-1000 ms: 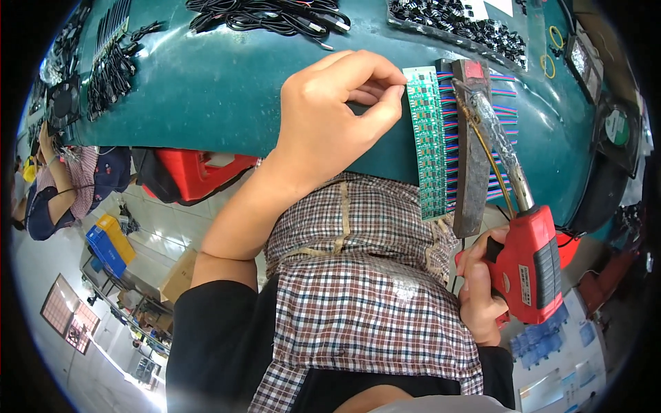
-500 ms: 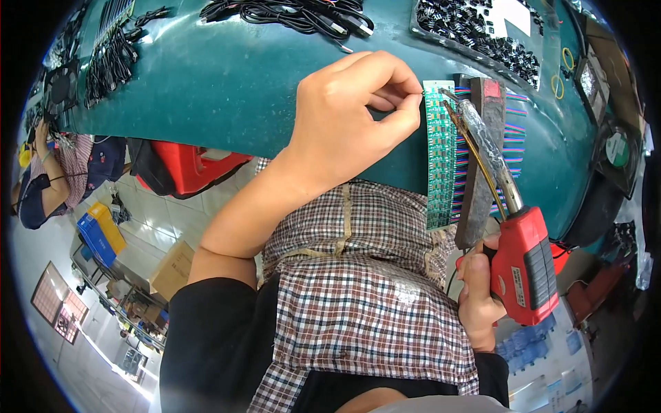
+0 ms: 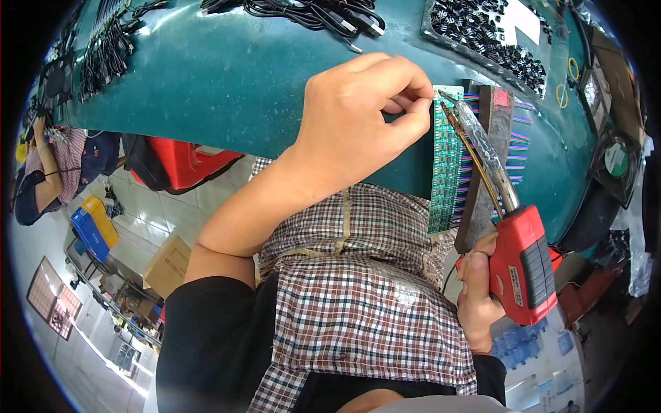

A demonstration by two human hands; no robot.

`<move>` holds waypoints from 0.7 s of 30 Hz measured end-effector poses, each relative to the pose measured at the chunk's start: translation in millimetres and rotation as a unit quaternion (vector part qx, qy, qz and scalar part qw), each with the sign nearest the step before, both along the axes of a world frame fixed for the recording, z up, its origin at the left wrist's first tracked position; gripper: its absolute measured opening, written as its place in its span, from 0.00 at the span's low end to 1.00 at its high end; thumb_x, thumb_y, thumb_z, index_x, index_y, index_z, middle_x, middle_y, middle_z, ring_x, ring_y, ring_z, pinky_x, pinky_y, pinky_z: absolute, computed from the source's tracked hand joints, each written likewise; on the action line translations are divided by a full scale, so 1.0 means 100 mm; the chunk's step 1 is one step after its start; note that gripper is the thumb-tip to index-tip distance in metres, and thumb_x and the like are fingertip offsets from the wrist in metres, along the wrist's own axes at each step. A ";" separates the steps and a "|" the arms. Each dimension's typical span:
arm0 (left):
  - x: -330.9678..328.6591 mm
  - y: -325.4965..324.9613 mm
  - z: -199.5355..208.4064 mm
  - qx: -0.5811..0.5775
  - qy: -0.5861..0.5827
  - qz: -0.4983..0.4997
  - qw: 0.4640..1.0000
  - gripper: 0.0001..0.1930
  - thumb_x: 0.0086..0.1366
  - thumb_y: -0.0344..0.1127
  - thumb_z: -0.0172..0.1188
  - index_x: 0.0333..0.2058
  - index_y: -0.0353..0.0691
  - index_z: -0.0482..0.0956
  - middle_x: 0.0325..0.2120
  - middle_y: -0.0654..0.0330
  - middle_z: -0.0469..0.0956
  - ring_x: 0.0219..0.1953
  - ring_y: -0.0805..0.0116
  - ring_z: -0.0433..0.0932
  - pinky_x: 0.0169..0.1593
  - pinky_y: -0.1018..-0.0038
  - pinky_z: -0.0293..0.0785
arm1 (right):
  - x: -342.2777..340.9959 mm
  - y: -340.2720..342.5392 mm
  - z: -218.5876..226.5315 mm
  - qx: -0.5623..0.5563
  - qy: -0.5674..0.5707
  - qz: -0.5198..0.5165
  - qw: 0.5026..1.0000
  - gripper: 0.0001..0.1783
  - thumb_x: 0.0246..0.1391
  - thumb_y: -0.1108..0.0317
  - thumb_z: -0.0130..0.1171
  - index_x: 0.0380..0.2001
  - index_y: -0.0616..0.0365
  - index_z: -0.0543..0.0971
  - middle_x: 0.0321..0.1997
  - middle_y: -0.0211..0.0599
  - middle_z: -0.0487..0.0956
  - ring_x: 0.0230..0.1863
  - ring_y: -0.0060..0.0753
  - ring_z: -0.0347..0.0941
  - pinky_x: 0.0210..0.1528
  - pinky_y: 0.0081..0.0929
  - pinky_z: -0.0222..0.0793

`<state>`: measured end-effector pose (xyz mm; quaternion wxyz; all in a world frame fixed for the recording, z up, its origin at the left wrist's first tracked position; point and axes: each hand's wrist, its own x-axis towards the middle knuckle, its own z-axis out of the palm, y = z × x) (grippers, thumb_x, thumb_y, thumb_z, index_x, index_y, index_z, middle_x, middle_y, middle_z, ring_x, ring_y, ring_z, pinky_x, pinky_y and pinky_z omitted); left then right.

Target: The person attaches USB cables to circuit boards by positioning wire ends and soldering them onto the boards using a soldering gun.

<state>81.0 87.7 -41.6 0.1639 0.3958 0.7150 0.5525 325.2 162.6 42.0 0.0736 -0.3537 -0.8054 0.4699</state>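
A green strip of small circuit boards [image 3: 446, 162] lies along the near right part of the table, with thin coloured wires [image 3: 518, 150] on its right side. A dark grey bar [image 3: 484, 180] with a pinkish patch lies across these wires. My left hand [image 3: 368, 124] is pinched at the strip's upper left edge; whatever is between its fingertips is too small to make out. My right hand [image 3: 478, 292] is closed round the grip of a red and black soldering gun [image 3: 521, 265]. The gun's tip and a thin brownish feed tube reach the far end of the strip, close to my left fingertips.
A tray of small black parts [image 3: 475, 41] stands at the far right. Black cables [image 3: 310, 15] lie at the back, with more cable bundles [image 3: 107, 62] at the far left. A small fan [image 3: 615, 160] stands at right. A red stool [image 3: 186, 165] and another person [image 3: 69, 165] are at left.
The whole view has shifted slightly. The soldering gun's tip now sits a little nearer the strip's far end and my left fingertips, which keep their pinch.
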 end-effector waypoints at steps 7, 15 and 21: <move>-0.01 0.01 -0.01 -0.013 0.014 0.002 1.000 0.07 0.52 0.20 0.66 0.31 0.33 0.82 0.29 0.59 0.81 0.30 0.73 0.84 0.34 0.80 0.82 | -0.01 -0.01 -0.04 0.006 -0.005 -0.010 1.000 0.06 0.56 0.78 0.56 0.36 0.63 0.71 0.27 0.34 0.69 0.18 0.17 0.61 0.19 0.17 0.60; -0.03 0.00 0.00 -0.031 0.019 0.005 0.999 0.06 0.52 0.19 0.65 0.30 0.33 0.82 0.28 0.60 0.81 0.29 0.74 0.84 0.33 0.81 0.82 | -0.01 0.01 -0.04 0.000 -0.005 0.004 1.000 0.06 0.56 0.77 0.57 0.36 0.63 0.70 0.27 0.34 0.69 0.18 0.16 0.61 0.19 0.16 0.60; -0.04 0.01 0.00 -0.035 0.019 0.001 0.999 0.06 0.52 0.20 0.65 0.30 0.33 0.82 0.28 0.60 0.81 0.28 0.75 0.83 0.33 0.81 0.81 | 0.08 0.00 -0.04 0.031 -0.015 0.005 0.999 0.09 0.58 0.74 0.58 0.40 0.65 0.71 0.28 0.34 0.70 0.19 0.17 0.62 0.23 0.18 0.64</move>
